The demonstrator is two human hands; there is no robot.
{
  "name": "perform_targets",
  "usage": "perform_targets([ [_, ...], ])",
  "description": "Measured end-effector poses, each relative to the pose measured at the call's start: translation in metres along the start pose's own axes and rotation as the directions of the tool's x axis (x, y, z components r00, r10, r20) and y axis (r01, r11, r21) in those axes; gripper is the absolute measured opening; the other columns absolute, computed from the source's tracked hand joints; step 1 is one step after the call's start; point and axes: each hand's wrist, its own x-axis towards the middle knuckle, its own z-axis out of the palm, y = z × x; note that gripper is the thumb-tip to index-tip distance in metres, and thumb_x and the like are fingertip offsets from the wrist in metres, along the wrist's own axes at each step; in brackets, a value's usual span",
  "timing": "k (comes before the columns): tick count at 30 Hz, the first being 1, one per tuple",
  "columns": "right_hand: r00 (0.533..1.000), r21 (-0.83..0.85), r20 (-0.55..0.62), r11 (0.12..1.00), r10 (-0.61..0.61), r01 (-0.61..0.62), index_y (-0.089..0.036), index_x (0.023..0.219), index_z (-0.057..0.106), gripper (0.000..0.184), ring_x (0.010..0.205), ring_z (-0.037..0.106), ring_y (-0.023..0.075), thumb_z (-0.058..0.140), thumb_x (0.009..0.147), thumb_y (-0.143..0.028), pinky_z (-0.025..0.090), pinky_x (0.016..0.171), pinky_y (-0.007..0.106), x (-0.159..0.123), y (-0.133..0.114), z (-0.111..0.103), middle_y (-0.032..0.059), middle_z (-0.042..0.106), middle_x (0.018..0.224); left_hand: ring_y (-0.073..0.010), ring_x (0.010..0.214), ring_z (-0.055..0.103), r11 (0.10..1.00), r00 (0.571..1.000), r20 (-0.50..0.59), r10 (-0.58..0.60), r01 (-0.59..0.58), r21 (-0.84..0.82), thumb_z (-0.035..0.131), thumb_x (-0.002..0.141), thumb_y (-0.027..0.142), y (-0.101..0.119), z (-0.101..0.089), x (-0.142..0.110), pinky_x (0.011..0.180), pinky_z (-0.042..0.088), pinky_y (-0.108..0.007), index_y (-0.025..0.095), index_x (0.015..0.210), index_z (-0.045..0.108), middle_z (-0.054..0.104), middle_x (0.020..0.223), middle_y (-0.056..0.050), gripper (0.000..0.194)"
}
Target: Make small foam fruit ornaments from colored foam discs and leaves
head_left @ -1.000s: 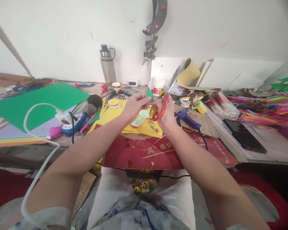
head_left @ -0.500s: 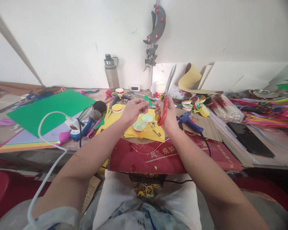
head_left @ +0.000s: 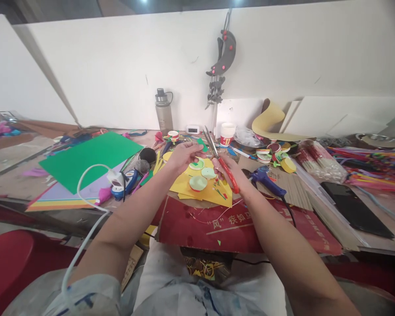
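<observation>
My right hand (head_left: 232, 172) grips red-handled scissors (head_left: 221, 161), their blades slightly apart and angled up to the left toward a small green paper piece (head_left: 202, 143). My left hand (head_left: 183, 155) pinches that green piece between thumb and fingers. Both hands hover above yellow paper sheets (head_left: 187, 184) that carry round pale discs (head_left: 198, 183). A red cardboard sheet (head_left: 237, 224) with white characters lies under them at the table's near edge.
A blue glue gun (head_left: 266, 180) lies right of my hands, a black phone (head_left: 355, 208) farther right. Green paper (head_left: 92, 156) and a white cable (head_left: 85, 219) are on the left. A bottle (head_left: 163, 112), a cup (head_left: 227, 133) and craft sticks (head_left: 319, 160) stand behind.
The scissors swung from pointing straight up to leaning left toward the green piece, and the right hand dropped lower. The camera tilted upward, so the table sits lower in view.
</observation>
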Motion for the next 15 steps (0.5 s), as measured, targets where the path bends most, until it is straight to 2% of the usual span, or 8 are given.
perform_targets([
  [3,0.999,0.008,0.044,1.0,0.021,-0.021,-0.023,0.093,0.057,0.064,0.05,0.047,0.0099,0.068,0.075,-0.083,0.037,0.048,0.025,0.0,0.0,0.001,-0.006,0.053,0.064,-0.0101,0.053,0.068,1.0,1.0,0.012,0.011,-0.011,0.006,0.084,0.076,0.015,0.008,0.0,0.003,0.046,0.04,-0.018,0.01,0.07,0.065,0.071,0.062,-0.004,0.02],
  [8,0.994,0.028,0.104,0.999,0.037,-0.04,-0.023,0.097,0.058,0.065,0.049,0.043,0.0102,0.067,0.075,-0.083,0.035,0.048,0.026,-0.003,0.0,0.003,-0.0079,0.046,0.06,-0.0094,0.051,0.066,0.995,0.999,0.034,-0.001,-0.002,0.1,0.091,0.072,0.02,0.016,-0.007,0.009,0.047,0.042,-0.017,0.01,0.066,0.065,0.071,0.059,-0.005,0.029],
  [15,0.986,0.059,0.151,0.995,0.065,-0.075,-0.025,0.089,0.048,0.063,0.048,0.036,0.0076,0.069,0.076,-0.082,0.029,0.047,0.025,-0.003,0.003,0.007,-0.0081,0.046,0.063,-0.0086,0.051,0.066,0.989,0.999,0.033,-0.026,0.021,0.145,0.089,0.075,0.022,0.009,-0.019,0.017,0.048,0.043,-0.016,0.01,0.066,0.066,0.072,0.061,-0.005,0.027],
])
